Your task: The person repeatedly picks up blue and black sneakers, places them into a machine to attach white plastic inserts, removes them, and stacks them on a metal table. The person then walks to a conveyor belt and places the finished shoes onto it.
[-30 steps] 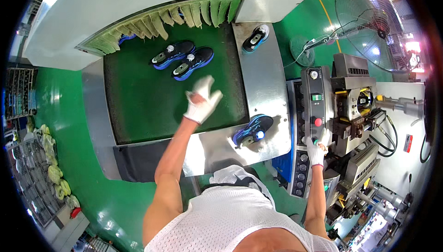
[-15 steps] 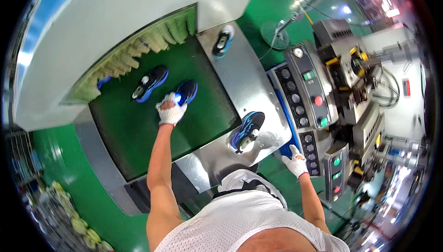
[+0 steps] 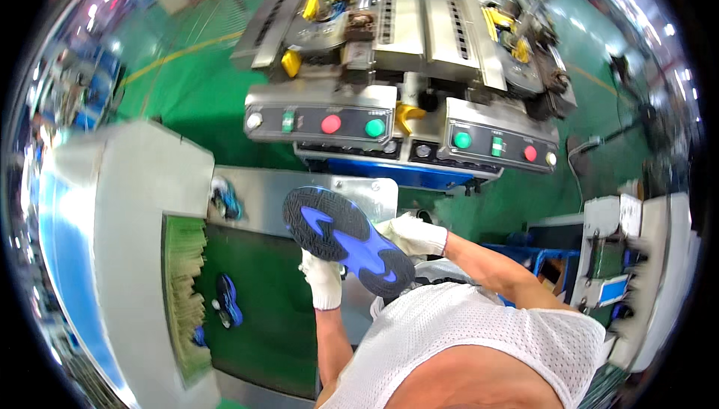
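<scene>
A sports shoe (image 3: 348, 238) is held up in front of me, its black and blue-purple sole facing the camera and its upper hidden behind. My left hand (image 3: 322, 278), in a white glove, is closed on it near the toe end, the fingers partly out of sight behind the sole. On the other side my right hand (image 3: 413, 235), also gloved, grips it along the middle and heel. Another dark shoe with a blue-purple sole (image 3: 229, 300) lies on the green conveyor belt (image 3: 262, 319). A black, white and light-blue shoe (image 3: 225, 199) rests on the metal ledge (image 3: 269, 192).
At the left stands a white machine housing (image 3: 135, 259) with a bristle curtain (image 3: 183, 289), beside which part of another shoe (image 3: 198, 335) shows. Ahead are two control panels (image 3: 322, 120) with coloured buttons, below metal presses (image 3: 397, 31). A blue rack (image 3: 535, 255) stands right.
My view has turned right toward the presses. Earlier my left hand was at a shoe on the belt and my right hand was empty; now both hold a shoe, sole toward the camera.
</scene>
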`<action>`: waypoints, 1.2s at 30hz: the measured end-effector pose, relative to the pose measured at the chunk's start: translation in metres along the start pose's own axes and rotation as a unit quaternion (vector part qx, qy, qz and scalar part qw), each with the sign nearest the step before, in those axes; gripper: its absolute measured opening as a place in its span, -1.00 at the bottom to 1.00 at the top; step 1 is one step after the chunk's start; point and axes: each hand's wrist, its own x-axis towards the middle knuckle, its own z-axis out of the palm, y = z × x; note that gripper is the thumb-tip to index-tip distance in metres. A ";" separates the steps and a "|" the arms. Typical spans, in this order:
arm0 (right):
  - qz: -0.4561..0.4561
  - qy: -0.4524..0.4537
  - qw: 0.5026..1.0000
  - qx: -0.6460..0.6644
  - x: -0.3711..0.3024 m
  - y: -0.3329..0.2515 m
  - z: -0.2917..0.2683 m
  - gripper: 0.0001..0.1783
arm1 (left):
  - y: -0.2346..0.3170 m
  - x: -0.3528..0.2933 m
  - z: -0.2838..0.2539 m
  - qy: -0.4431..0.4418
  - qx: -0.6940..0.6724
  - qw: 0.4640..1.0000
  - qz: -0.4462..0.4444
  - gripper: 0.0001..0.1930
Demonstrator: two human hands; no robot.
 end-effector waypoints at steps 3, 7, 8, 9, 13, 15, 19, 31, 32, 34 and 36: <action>-0.128 -0.117 0.908 0.381 -0.025 -0.032 0.012 -0.04 | 0.032 0.038 0.101 -0.092 -0.155 0.983 -0.042 -0.23; -0.194 0.012 0.920 0.340 -0.076 -0.057 -0.031 -0.24 | 0.017 0.058 0.187 -0.158 -0.079 0.984 -0.037 -0.05; -0.199 0.011 0.902 0.383 -0.085 -0.060 -0.053 -0.21 | 0.006 0.063 0.211 -0.160 -0.048 0.985 -0.045 -0.06; -0.226 0.000 0.904 0.363 -0.108 -0.076 -0.052 -0.21 | -0.008 0.067 0.231 -0.168 -0.035 0.985 -0.031 -0.10; -0.294 0.030 0.935 0.195 -0.180 -0.087 -0.103 -0.23 | -0.034 0.079 0.333 -0.199 -0.097 0.969 -0.114 -0.40; -0.317 0.100 0.928 0.168 -0.205 -0.103 -0.116 -0.29 | -0.053 0.089 0.371 -0.278 -0.036 0.955 -0.101 -0.40; -0.341 0.226 0.896 0.174 -0.254 -0.130 -0.131 -0.36 | -0.091 0.130 0.450 -0.348 0.277 0.892 0.081 -0.49; -0.394 0.531 0.729 0.175 -0.311 -0.075 -0.164 -0.71 | -0.285 0.318 0.602 -0.185 0.584 0.786 0.084 -0.26; -0.394 0.547 0.726 0.136 -0.311 -0.078 -0.165 -0.69 | -0.320 0.356 0.579 -0.143 0.673 0.719 0.098 -0.30; -0.410 0.581 0.683 0.163 -0.314 -0.105 -0.155 -0.70 | -0.312 0.348 0.610 -0.246 0.671 0.696 0.069 -0.29; -0.431 0.556 0.657 0.273 -0.316 -0.162 -0.123 -0.74 | -0.326 0.370 0.600 -0.128 0.632 0.760 0.083 -0.45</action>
